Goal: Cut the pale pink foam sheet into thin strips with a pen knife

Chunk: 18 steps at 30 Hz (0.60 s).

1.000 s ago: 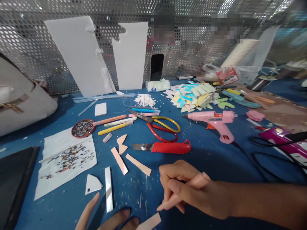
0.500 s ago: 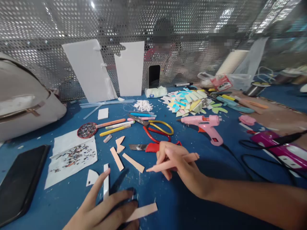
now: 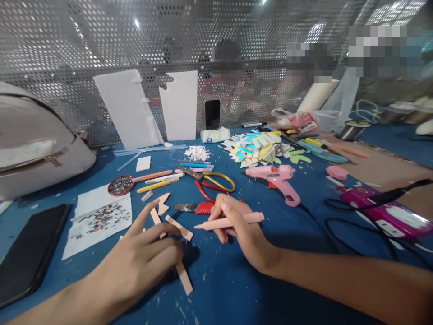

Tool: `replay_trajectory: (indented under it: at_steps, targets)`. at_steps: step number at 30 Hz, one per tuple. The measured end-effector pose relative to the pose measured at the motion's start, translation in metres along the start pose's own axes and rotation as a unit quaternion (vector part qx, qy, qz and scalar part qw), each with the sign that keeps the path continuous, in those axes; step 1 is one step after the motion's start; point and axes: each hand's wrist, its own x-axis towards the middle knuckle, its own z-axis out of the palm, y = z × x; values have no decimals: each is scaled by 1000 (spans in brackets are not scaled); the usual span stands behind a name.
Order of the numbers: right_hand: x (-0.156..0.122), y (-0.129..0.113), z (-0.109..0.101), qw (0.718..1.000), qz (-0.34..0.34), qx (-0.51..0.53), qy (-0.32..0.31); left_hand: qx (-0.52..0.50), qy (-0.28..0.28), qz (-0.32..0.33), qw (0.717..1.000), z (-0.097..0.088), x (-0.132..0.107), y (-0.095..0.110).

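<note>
My right hand (image 3: 237, 228) is closed round a peach marker (image 3: 233, 221), its tip pointing left above the blue table. My left hand (image 3: 145, 253) has its index finger stretched forward and the other fingers curled. From beneath those curled fingers a peach strip (image 3: 185, 279) sticks out; the thumb is hidden. Two more peach strips lie just beyond: one (image 3: 181, 227) beside the fingertips, the other (image 3: 156, 217) partly behind the index finger. A notched peach piece (image 3: 163, 205) rests behind them. Near my right hand are a red cutter (image 3: 203, 207) and red-and-yellow-handled scissors (image 3: 216, 180).
Beyond the scissors lie several markers (image 3: 158, 184) and a heap of coloured scraps (image 3: 257, 146). A pink glue gun (image 3: 277, 176) and a magenta power strip (image 3: 379, 212) with cables stand right. At left are a phone (image 3: 30, 248), a paper with glitter bits (image 3: 101, 221) and a bag (image 3: 40, 144).
My left hand has moved up and forward, over the loose strips, and the strip at its fingers has come along and turned. The marker in my right hand has shifted slightly left.
</note>
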Motion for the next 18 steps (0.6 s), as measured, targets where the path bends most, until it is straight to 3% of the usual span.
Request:
replay_trajectory:
  at_steps: [3,6,12,15,18]
  targets:
    - [1,1,0,1000,-17,2,0,-3,-47,-22,999,-11,4,-8]
    - [0,2,-2,1000,-23,-2,-2,31,-54,-55,997,-23,-1,-12]
    - [-2,0,-1,999,-9,-17,-28,91,-51,-199,974,-30,-45,-19]
    - [-5,-4,1,996,14,-31,-86,108,-75,-205,970,-25,-64,-22]
    - [-9,-7,3,979,41,-52,-193,98,-76,-224,967,-21,-73,-24]
